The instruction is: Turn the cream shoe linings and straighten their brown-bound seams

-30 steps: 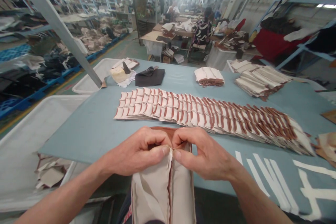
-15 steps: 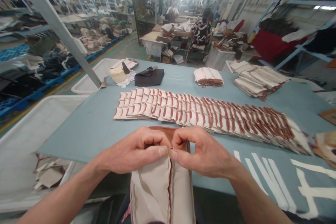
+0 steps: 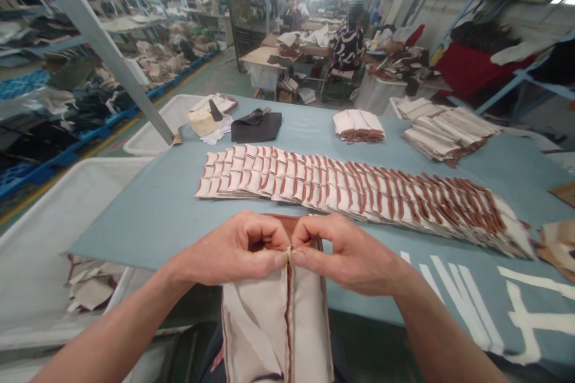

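A cream fabric piece with brown edging [image 3: 265, 329] hangs over the near table edge toward my lap, a brown seam running down its middle. My left hand [image 3: 242, 248] pinches the top of that seam between thumb and curled fingers. Right beside it, my right hand [image 3: 339, 254] pinches the same seam from the other side, the thumb tips almost touching. Brown material shows behind my fingers at the piece's upper end. Just past my hands lies a long row of overlapping cream and brown pieces [image 3: 305, 179].
The blue-green table [image 3: 148, 209] carries a small cream stack [image 3: 358, 125], a larger stack [image 3: 449, 128], a black folded cloth [image 3: 257, 127] and white strips [image 3: 467, 299]. White bins [image 3: 40, 239] stand at the left, beside a metal post [image 3: 103, 48]. A person [image 3: 348, 45] sits farther back.
Both hands stay pinched on the seam, with only a slight shift of the fingers. The whole view has tilted a little, so the table's contents sit slightly higher.
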### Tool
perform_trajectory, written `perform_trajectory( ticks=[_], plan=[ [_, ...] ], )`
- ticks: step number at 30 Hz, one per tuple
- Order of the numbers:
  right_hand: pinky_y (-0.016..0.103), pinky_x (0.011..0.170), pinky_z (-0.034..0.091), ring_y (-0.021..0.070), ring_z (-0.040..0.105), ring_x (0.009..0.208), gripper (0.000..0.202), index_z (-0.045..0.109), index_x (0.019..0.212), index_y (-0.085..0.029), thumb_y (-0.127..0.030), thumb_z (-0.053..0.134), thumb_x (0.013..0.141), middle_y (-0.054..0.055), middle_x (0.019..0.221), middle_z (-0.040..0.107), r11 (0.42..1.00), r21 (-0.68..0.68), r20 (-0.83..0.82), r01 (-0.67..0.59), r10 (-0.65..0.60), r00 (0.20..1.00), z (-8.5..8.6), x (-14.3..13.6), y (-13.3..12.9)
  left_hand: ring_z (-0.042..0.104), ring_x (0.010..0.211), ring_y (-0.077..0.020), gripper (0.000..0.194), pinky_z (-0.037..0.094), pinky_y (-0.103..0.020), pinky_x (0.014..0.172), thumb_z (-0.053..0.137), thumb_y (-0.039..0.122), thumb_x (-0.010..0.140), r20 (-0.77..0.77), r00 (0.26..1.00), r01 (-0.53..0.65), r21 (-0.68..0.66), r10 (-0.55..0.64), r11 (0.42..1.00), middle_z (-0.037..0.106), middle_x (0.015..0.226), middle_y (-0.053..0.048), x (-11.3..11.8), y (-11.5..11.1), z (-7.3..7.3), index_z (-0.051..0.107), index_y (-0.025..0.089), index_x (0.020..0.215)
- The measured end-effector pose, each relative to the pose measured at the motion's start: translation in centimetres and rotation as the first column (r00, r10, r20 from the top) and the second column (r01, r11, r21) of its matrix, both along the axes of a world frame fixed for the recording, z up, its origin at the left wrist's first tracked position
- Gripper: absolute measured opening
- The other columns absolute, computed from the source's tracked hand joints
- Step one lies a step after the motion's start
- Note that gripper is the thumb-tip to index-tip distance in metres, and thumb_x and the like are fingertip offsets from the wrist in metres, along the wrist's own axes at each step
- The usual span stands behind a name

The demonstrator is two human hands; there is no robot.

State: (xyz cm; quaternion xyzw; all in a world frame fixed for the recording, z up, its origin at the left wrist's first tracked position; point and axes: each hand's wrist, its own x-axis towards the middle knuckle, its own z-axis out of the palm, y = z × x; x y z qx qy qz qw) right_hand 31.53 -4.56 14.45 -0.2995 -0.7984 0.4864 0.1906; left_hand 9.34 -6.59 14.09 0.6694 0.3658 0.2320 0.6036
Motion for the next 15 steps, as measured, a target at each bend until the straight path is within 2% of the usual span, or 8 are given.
perform_trajectory(
  ticks=[7, 15],
  plan=[
    [0.027, 0.069, 0.036, 0.0132, 0.050, 0.070, 0.012, 0.052, 0.074, -0.020, -0.022, 0.055, 0.086, -0.003, 0.072, 0.057, 0.987, 0.094, 0.053, 0.129, -0.134, 0.990, -0.3, -0.5, -0.9, 0.034, 0.057, -0.0069, 0.015, 0.028, -0.018, 0.052, 0.061, 0.022, 0.079, -0.063, 0.993, -0.098, 0.033, 0.100, 0.995, 0.043, 0.060, 0.006, 0.5, -0.7, -0.1, 0.058, 0.012, 0.068],
    [0.027, 0.070, 0.038, 0.0153, 0.052, 0.074, 0.008, 0.054, 0.076, -0.021, -0.019, 0.053, 0.084, -0.001, 0.075, 0.059, 0.971, 0.141, 0.042, 0.191, -0.199, 0.979, -0.1, -0.9, -2.1, 0.038, 0.059, -0.0078, 0.026, 0.031, -0.018, 0.053, 0.067, 0.035, 0.080, -0.008, 0.997, -0.072, -0.131, 0.072, 0.989, 0.051, 0.063, 0.003, 0.1, -0.5, -0.4, 0.061, 0.010, 0.075]
  ],
)
